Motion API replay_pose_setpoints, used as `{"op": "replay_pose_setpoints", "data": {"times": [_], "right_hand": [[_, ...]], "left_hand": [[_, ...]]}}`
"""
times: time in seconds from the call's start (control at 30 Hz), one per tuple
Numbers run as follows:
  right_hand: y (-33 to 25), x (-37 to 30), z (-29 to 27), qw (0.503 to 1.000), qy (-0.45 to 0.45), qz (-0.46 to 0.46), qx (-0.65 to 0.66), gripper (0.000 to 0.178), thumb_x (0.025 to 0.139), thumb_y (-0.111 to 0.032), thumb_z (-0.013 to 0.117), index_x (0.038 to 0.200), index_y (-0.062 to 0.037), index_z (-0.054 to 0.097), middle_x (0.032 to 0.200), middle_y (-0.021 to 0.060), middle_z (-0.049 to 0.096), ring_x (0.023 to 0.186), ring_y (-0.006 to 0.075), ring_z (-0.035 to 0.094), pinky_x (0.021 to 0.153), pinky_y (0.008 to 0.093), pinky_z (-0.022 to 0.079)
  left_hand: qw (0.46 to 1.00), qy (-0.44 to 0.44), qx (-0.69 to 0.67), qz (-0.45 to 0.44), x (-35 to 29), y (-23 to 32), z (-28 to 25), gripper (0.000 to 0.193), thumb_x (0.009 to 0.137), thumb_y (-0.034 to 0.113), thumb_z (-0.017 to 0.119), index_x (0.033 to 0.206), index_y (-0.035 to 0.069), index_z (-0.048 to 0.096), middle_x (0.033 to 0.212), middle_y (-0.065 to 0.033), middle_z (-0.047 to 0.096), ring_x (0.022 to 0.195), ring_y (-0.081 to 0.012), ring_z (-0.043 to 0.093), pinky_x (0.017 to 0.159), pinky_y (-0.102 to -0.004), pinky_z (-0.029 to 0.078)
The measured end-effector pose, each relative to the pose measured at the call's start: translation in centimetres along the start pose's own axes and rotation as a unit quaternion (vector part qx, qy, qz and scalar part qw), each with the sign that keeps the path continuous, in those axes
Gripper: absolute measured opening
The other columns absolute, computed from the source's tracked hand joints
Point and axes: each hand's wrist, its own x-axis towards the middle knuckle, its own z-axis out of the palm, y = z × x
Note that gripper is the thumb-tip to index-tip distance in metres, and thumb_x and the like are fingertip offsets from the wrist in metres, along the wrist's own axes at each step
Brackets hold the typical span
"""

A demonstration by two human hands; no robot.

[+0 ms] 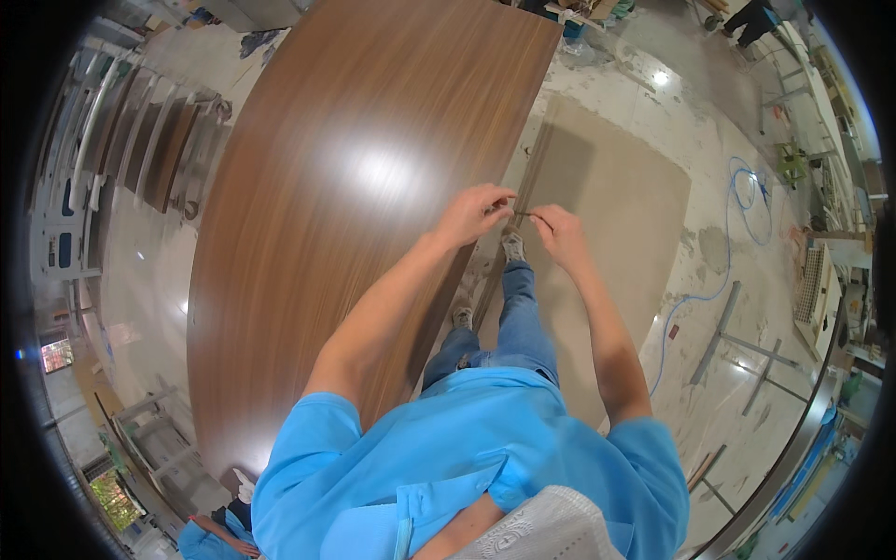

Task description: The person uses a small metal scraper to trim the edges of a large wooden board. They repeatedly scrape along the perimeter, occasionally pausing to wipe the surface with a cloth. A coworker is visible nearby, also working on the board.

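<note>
Over the right edge of the wood-grain panel (308, 187), my two hands come close together. The fingertips of my right hand (562, 233) pinch a thin dark strip (525, 214), too small to name more exactly. My left hand (472, 215) is curled, its thumb and fingers closing at the strip's other end; its grip is partly hidden. The brown panel is large and glossy, reaching from beside my body far ahead on the left. A duller beige board (611, 205) lies low on the right, just past my right hand.
A blue hose (728, 252) snakes over the stained floor at right, near metal frame bars (717, 331). Racked panels (154, 140) stand at far left. Another person's arm (224, 532) shows at lower left. My shoes (512, 245) are beside the large panel's edge.
</note>
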Motion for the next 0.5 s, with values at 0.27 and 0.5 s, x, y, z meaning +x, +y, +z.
{"op": "replay_pose_setpoints", "data": {"times": [0.27,0.5], "right_hand": [[15.1,20.8,-2.2,0.999,0.048,-0.019,0.002,0.016,0.101,-0.019,0.068,0.107,-0.0061,0.077,0.102,0.0148,0.074,0.092,0.0386,0.072,0.08,0.0457,0.058],[24.1,35.4,-5.4,0.989,0.142,0.008,-0.034,0.015,0.1,-0.016,0.071,0.108,-0.0049,0.077,0.103,0.0144,0.074,0.091,0.0362,0.072,0.08,0.0419,0.056]], "left_hand": [[0.99,0.07,0.111,0.056,23.7,-5.8,-1.3,0.015,0.093,0.017,0.079,0.105,0.009,0.078,0.1,-0.0095,0.075,0.096,-0.0319,0.071,0.083,-0.0431,0.056],[0.976,0.128,0.155,0.081,42.6,-9.8,-1.9,0.012,0.093,0.018,0.078,0.102,0.01,0.08,0.099,-0.0082,0.073,0.102,-0.0327,0.068,0.086,-0.044,0.055]]}}
